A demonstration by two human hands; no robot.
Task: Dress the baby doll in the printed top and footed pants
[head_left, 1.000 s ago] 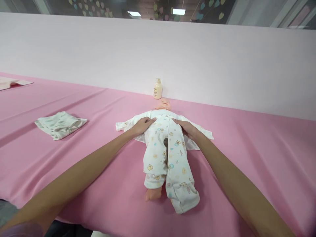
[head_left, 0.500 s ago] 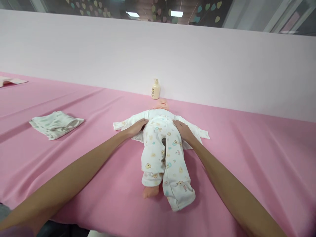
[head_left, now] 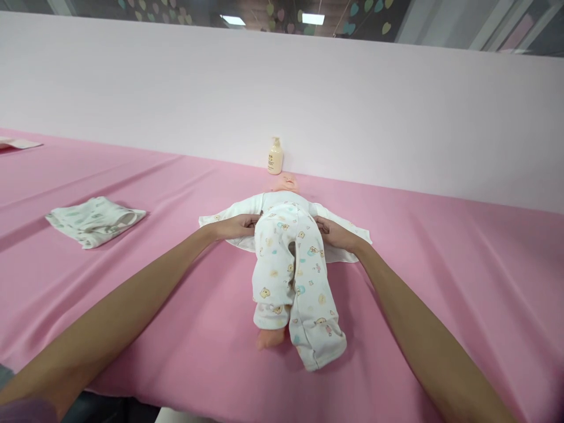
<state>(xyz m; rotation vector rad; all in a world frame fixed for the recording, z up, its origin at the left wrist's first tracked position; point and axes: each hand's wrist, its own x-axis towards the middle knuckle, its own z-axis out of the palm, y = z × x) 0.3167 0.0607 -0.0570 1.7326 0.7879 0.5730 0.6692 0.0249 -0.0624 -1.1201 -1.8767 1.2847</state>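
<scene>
A baby doll [head_left: 287,181] lies on its back, head toward the wall. It wears white printed pants [head_left: 275,264] and a white long-sleeved top [head_left: 244,207], whose sides and sleeves spread outward. One bare foot [head_left: 269,338] shows below the left pant leg; the other leg's cuff hangs past any visible foot. At the left side of the waist, my left hand [head_left: 240,226] has its fingers closed at the pants' edge, fingertips partly hidden. Opposite it, my right hand [head_left: 335,233] curls its fingers against the pants' right side.
A cream pump bottle [head_left: 275,157] stands behind the doll's head, near the white wall [head_left: 154,94]. To the left lies a folded white cloth with a green print [head_left: 96,222]. A pale pink cloth [head_left: 20,143] is at the far left. Pink fabric [head_left: 189,329] covers the table.
Both hands have shifted from lying over the front of the waist to its sides, with fingers more curled. The doll stays in place; the view has tilted slightly.
</scene>
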